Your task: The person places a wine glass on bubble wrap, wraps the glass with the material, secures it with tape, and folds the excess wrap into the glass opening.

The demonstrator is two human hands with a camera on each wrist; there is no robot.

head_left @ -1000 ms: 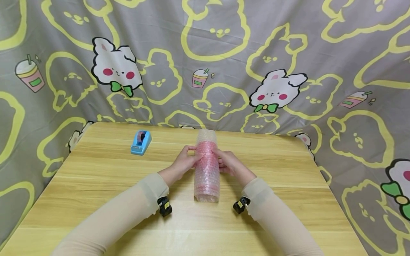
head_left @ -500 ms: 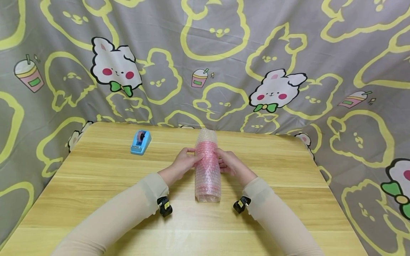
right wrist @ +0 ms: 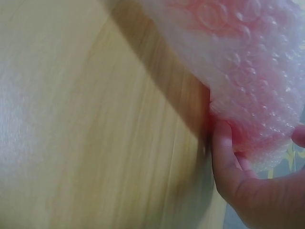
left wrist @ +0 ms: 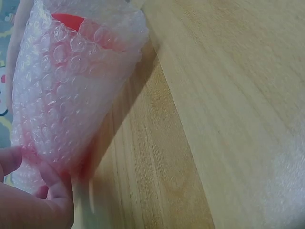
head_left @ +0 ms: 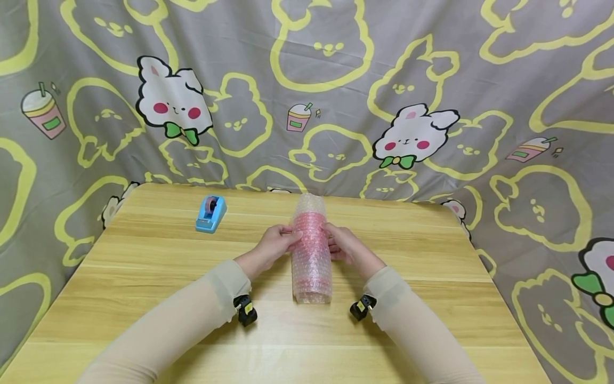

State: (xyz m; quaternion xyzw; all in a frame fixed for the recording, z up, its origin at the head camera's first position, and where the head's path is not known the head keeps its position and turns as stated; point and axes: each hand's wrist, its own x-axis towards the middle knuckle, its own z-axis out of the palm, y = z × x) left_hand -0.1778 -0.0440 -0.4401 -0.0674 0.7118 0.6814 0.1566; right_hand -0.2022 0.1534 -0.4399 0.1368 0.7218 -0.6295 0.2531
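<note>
A long roll of bubble wrap lies lengthwise at mid-table, wrapped round a pink-red thing whose kind cannot be told. In the left wrist view a bit of the red thing shows inside the near end. My left hand holds the roll's left side, thumb on top and fingers low along the side. On the opposite side my right hand holds it the same way, its thumb on the upper surface. The right wrist view shows my fingers against the wrap's lower edge.
A blue tape dispenser with a roll of tape stands at the back left of the wooden table. A grey curtain with cartoon prints hangs behind the table and down both sides.
The near end of the roll has shifted slightly to the right. My left hand has moved a little down and left along it; the right hand stays almost in place.
</note>
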